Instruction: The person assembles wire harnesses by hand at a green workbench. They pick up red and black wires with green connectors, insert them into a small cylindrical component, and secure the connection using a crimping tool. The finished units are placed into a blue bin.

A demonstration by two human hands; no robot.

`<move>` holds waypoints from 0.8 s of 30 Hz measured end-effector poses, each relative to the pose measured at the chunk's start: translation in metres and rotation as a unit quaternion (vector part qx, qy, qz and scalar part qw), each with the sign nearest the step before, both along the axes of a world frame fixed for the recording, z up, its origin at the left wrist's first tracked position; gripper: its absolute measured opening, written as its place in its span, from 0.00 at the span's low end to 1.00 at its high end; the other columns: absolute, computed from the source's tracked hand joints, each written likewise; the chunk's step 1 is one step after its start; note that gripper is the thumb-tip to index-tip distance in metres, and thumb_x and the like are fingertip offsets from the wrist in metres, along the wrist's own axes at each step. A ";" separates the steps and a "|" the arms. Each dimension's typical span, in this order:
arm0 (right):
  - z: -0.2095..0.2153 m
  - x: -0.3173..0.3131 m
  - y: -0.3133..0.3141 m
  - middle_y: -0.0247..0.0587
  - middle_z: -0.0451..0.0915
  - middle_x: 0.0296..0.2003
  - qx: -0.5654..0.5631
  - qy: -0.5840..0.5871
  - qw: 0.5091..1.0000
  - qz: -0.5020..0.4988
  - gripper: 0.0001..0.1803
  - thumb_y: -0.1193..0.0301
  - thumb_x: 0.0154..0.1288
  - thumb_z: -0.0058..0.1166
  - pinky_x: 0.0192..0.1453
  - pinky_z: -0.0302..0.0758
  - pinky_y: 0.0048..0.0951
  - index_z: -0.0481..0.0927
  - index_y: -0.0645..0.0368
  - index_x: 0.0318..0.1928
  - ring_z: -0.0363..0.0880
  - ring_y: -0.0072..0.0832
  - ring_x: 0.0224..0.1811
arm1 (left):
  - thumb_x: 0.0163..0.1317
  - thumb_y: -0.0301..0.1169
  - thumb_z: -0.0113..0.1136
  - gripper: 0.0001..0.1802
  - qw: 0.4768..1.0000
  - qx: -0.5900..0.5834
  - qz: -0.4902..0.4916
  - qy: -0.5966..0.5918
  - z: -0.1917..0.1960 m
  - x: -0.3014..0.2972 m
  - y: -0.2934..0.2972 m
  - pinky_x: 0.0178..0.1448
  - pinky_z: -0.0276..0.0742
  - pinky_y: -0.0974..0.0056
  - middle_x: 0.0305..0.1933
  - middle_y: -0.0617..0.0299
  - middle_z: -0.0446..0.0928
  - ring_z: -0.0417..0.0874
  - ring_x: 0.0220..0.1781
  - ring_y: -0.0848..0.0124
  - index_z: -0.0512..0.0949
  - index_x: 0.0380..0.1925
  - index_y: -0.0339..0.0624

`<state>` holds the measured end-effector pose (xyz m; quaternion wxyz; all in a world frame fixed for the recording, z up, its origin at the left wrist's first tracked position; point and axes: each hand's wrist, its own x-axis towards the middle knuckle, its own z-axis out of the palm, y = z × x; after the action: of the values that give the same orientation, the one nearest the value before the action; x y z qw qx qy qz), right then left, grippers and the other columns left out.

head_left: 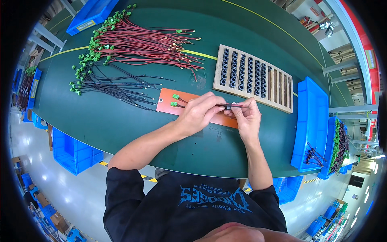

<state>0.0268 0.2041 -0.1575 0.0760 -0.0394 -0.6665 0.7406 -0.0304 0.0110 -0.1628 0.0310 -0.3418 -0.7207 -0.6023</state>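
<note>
Over an orange board [166, 105], my left hand [199, 113] pinches a pair of dark wires [182, 101] whose green connectors [174, 103] stick out on its left side. Between my two hands sits a small black ring-shaped core [228, 107], with the wires apparently running through it. My right hand [248, 117] is closed on the wire ends just right of this core. Fingers partly hide the wires and the core. Beyond the board, a wooden rack [238, 93] carries rows of black cores [250, 76], and its right-hand grooves hold none.
Red wires [149, 44] with green connectors lie in a heap at the far left, black wires [117, 82] nearer. A blue bin [308, 117] at the right holds a few wire assemblies [314, 155]. Another blue bin [90, 18] stands at the far left corner.
</note>
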 end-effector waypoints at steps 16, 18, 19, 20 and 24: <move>0.022 0.005 0.015 0.46 0.89 0.42 0.080 -0.026 0.992 0.097 0.15 0.76 0.76 0.59 0.53 0.83 0.27 0.74 0.66 0.59 0.88 0.26 0.48 | 0.63 0.14 0.69 0.10 0.931 0.155 -0.102 -0.315 -0.014 -0.016 0.002 0.56 0.86 0.65 0.48 0.50 0.84 0.86 0.48 0.72 0.76 0.28 0.33; 0.015 0.007 0.020 0.46 0.89 0.42 0.062 -0.044 0.993 0.086 0.14 0.75 0.76 0.59 0.54 0.83 0.28 0.77 0.66 0.57 0.89 0.27 0.49 | 0.63 0.14 0.68 0.10 0.932 0.141 -0.110 -0.316 -0.012 -0.016 0.002 0.58 0.85 0.64 0.51 0.48 0.83 0.86 0.51 0.71 0.76 0.29 0.34; 0.011 0.007 0.022 0.46 0.89 0.41 0.063 -0.044 0.994 0.076 0.12 0.75 0.76 0.59 0.53 0.83 0.28 0.78 0.66 0.56 0.89 0.27 0.49 | 0.63 0.13 0.68 0.10 0.931 0.135 -0.116 -0.320 -0.014 -0.016 0.002 0.59 0.85 0.63 0.52 0.47 0.83 0.86 0.52 0.70 0.76 0.29 0.35; 0.007 0.006 0.020 0.46 0.89 0.41 0.062 -0.044 0.995 0.068 0.11 0.75 0.76 0.59 0.53 0.83 0.27 0.78 0.66 0.54 0.89 0.28 0.49 | 0.63 0.12 0.68 0.10 0.930 0.128 -0.120 -0.324 -0.015 -0.016 0.001 0.61 0.85 0.63 0.54 0.46 0.82 0.86 0.54 0.68 0.77 0.29 0.35; 0.011 0.009 0.013 0.46 0.89 0.41 0.213 -0.020 0.977 0.027 0.07 0.76 0.76 0.59 0.53 0.83 0.26 0.80 0.66 0.50 0.89 0.28 0.47 | 0.63 0.12 0.67 0.09 0.921 0.147 -0.138 -0.333 -0.013 -0.014 0.001 0.61 0.85 0.62 0.56 0.46 0.81 0.86 0.56 0.67 0.77 0.31 0.34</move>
<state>0.0354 0.2170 -0.1463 0.0497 -0.0192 -0.8109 0.5828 -0.0447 0.0119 -0.1761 -0.2436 -0.2092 -0.5385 -0.7791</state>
